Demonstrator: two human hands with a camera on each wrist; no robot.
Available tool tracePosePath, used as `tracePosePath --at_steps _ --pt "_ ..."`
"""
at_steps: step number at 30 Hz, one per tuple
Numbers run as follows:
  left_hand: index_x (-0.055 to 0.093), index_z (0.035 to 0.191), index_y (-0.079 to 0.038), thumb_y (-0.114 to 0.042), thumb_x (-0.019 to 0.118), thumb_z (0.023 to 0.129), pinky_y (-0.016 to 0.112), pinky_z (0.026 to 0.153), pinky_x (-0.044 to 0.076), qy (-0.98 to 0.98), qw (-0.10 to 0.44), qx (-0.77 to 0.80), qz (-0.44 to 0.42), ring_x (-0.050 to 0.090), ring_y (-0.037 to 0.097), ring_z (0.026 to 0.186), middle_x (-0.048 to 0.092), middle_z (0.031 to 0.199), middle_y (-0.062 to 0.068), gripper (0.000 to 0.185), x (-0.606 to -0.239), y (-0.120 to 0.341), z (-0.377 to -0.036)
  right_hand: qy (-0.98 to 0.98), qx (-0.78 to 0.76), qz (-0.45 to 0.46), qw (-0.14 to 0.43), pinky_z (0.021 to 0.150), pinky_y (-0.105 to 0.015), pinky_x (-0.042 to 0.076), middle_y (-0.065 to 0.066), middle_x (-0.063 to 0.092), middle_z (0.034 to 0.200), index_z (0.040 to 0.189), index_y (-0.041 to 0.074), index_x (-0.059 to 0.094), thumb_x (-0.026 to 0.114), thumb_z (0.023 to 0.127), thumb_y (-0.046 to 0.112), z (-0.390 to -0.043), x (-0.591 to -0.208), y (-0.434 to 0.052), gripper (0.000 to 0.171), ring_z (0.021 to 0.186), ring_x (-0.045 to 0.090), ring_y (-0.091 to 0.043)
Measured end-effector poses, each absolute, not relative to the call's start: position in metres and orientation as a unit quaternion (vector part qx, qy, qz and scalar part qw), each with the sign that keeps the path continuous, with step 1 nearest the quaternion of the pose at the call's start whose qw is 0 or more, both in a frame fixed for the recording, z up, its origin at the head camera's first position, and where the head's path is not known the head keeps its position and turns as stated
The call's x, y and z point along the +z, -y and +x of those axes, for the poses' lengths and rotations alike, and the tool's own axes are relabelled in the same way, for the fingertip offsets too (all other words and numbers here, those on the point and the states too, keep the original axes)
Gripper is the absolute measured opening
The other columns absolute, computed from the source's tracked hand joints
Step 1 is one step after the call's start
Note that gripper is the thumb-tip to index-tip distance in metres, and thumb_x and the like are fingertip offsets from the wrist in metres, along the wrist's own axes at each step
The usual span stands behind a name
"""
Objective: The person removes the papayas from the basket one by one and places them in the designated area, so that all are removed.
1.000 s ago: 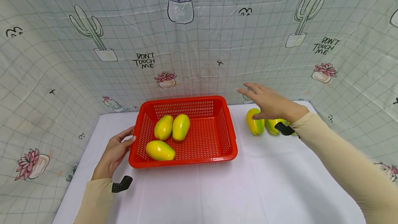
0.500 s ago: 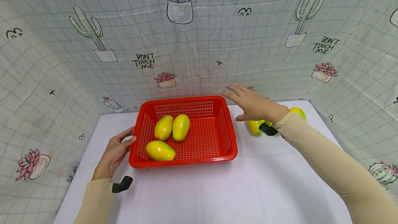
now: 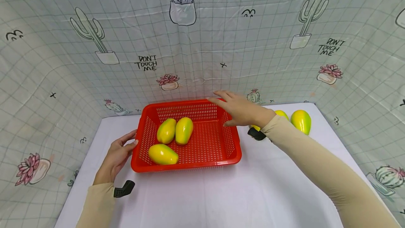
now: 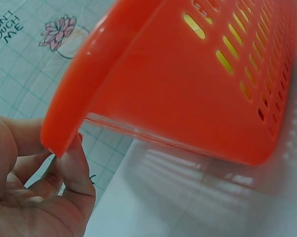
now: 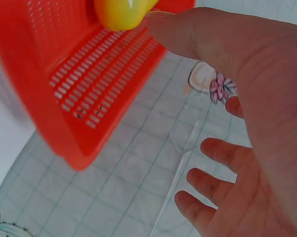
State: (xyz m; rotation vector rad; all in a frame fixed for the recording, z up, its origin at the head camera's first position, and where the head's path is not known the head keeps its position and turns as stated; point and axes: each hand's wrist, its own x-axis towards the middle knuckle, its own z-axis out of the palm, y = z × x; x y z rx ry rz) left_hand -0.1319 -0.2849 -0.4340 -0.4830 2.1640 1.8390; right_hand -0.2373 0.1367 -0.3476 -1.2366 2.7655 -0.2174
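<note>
Now the right hand (image 3: 241, 110) hovers empty, fingers spread, over the basket's (image 3: 186, 163) far right corner at frame centre. The left hand (image 3: 116, 154) pinches the left rim. Three mangoes (image 3: 162, 153) lie inside; others (image 3: 301, 120) wait at right. Steadying that rim firmly seems wise.

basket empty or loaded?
Loaded: three mangoes lie inside the basket; two more sit on the table outside it.
</note>
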Motion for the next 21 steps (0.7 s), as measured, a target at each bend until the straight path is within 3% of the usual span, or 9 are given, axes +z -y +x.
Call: tracePosePath --at_steps 10,21 --pt "0.031 0.167 -0.009 -0.013 0.053 0.111 0.012 0.09 0.054 -0.743 0.127 0.636 -0.166 0.055 0.008 0.112 0.031 0.164 0.018 0.06 -0.434 0.283 -0.131 -0.903 -0.062 -0.419 0.067 0.122 -0.06 0.034 -0.021 0.029 0.169 0.167 0.015 0.032 0.091 0.086 0.03 -0.236 -0.356 -0.106 0.101 0.155 0.03 -0.044" --pt "0.031 0.167 -0.008 -0.011 0.052 0.111 0.012 0.089 0.054 -0.743 0.122 0.639 -0.158 0.057 0.005 0.107 0.032 0.161 0.018 0.059 -0.435 0.284 -0.131 -0.892 -0.082 -0.43 0.112 0.126 -0.059 0.029 -0.019 0.025 0.172 0.167 0.014 0.032 0.088 0.089 0.025 -0.234 -0.368 -0.082 0.097 0.157 0.025 -0.044"
